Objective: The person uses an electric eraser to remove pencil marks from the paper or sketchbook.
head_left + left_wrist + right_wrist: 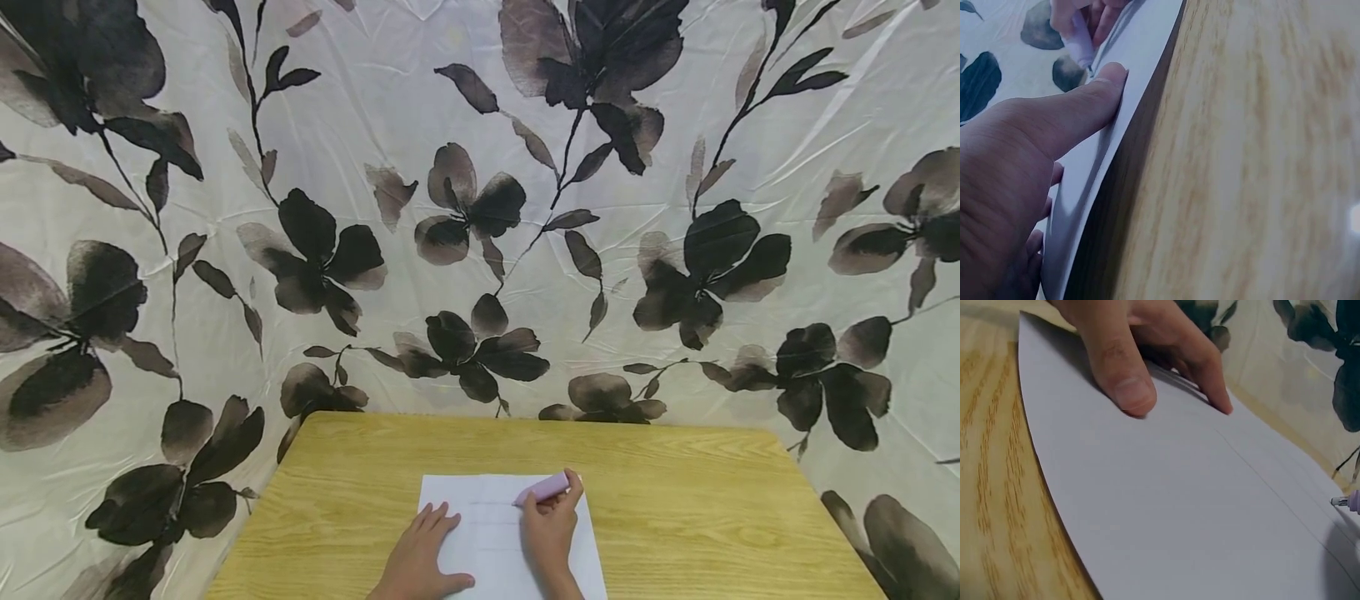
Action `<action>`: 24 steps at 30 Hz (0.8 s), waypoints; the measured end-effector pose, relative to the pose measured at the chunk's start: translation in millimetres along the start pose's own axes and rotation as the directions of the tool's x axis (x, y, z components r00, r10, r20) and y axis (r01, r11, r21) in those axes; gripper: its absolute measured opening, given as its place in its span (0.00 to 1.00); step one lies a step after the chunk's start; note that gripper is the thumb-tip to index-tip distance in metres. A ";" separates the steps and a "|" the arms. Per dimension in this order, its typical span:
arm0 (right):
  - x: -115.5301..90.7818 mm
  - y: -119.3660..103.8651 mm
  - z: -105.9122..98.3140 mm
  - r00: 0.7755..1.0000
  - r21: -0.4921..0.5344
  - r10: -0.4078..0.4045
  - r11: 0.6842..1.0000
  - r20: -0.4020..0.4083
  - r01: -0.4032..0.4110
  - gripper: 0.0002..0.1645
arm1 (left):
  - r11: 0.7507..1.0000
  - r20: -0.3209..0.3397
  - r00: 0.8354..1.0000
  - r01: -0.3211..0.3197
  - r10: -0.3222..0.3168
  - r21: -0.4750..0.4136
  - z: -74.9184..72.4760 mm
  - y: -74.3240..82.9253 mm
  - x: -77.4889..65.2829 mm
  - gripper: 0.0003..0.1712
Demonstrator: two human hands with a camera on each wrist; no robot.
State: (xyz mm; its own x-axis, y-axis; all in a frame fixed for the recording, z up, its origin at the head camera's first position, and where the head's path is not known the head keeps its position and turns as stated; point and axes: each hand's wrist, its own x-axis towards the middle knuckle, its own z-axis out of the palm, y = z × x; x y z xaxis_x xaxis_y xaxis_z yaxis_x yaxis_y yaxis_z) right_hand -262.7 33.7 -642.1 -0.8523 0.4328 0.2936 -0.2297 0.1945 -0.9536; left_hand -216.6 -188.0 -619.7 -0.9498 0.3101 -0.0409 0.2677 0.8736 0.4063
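A white sheet of paper [495, 571] lies on the wooden table, with faint thin lines running across it. My right hand [551, 533] grips a thick lilac pen [546, 486], its tip touching or very near the top line. On the sheet's left side rests my left hand [420, 557], fingers spread and thumb apart. The left wrist view shows the left thumb [1079, 109] on the paper near its edge. At the right border of the right wrist view, only the front end of the pen [1349, 501] is visible, close to the drawn lines; the right hand is out of that view.
The yellowish wood-grain table [690, 508] extends on both sides of the paper. Behind it hangs a pale cloth [390, 108] printed with dark flowers. The paper's edge [1100, 181] lifts slightly and casts a shadow on the wood.
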 end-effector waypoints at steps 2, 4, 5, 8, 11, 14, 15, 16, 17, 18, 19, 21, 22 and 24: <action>-0.4 0.6 1.0 1.000 0.003 -0.001 1.000 -0.024 0.001 0.45 | 1.000 0.003 1.000 0.003 -0.003 -0.003 -0.5 0.2 -0.4 0.58; -0.5 0.7 1.1 0.998 0.006 0.010 1.000 -0.054 -0.009 0.45 | 1.000 0.007 1.000 0.003 -0.003 -0.008 -0.8 0.3 -0.8 0.58; -0.4 0.7 1.1 0.998 0.007 0.016 1.000 -0.069 -0.015 0.46 | 1.000 0.007 1.000 0.002 -0.002 -0.010 -0.8 0.3 -1.0 0.58; 0.2 -1.2 1.5 0.995 0.019 0.042 0.999 -0.086 -0.040 0.46 | 1.000 0.005 1.000 0.003 -0.003 -0.013 -1.6 -0.2 -1.5 0.58; 0.4 -3.5 2.3 0.996 0.026 0.053 0.998 -0.077 -0.051 0.46 | 1.000 0.003 1.000 0.004 -0.004 -0.016 -1.7 -0.3 -1.8 0.58; 0.8 -4.4 3.5 0.994 0.024 0.063 0.998 -0.087 -0.061 0.46 | 1.000 0.005 1.000 0.002 -0.002 -0.012 -1.6 -0.7 -1.6 0.58; 0.7 -4.6 3.9 0.993 0.019 0.066 0.998 -0.095 -0.064 0.46 | 1.000 0.006 1.000 0.002 -0.002 -0.008 -1.3 -1.0 -1.4 0.58; 0.6 -4.7 4.1 0.992 0.012 0.069 0.998 -0.103 -0.068 0.46 | 1.000 0.005 1.000 -0.001 0.001 -0.003 -1.0 -1.3 -1.2 0.59; 0.5 -4.9 4.3 0.991 0.008 0.071 0.997 -0.112 -0.070 0.46 | 1.000 0.005 1.000 -0.002 0.002 0.000 -0.7 -1.8 -1.0 0.59; 0.3 -4.9 4.4 0.990 0.003 0.073 0.997 -0.122 -0.073 0.46 | 1.000 0.006 1.000 -0.003 0.003 0.007 -0.1 -2.4 -0.9 0.59; 0.0 -5.2 4.6 0.989 0.004 0.075 0.997 -0.129 -0.076 0.46 | 1.000 0.006 1.000 -0.004 0.004 0.013 0.4 -2.8 -0.8 0.60; -0.4 -5.6 5.5 0.989 -0.001 0.074 0.997 -0.129 -0.075 0.46 | 1.000 0.004 1.000 -0.004 0.004 0.021 1.1 -3.5 -0.6 0.60; -1.0 -5.9 6.2 0.990 -0.003 0.073 0.997 -0.122 -0.074 0.45 | 1.000 0.004 1.000 -0.004 0.004 0.023 1.5 -3.8 -0.6 0.60; -2.3 -6.9 7.7 0.993 -0.003 0.071 0.997 -0.098 -0.072 0.45 | 0.999 0.005 1.000 -0.003 0.003 0.032 1.8 -3.9 -0.3 0.60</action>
State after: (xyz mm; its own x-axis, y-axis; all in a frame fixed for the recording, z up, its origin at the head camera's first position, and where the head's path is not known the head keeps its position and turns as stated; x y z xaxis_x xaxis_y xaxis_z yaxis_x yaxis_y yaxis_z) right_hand -262.8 24.6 -636.8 -0.8163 0.5298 0.2300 -0.1666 0.1653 -0.9721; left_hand -217.1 -190.8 -623.0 -0.9481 0.3149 -0.0444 0.2761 0.8841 0.3770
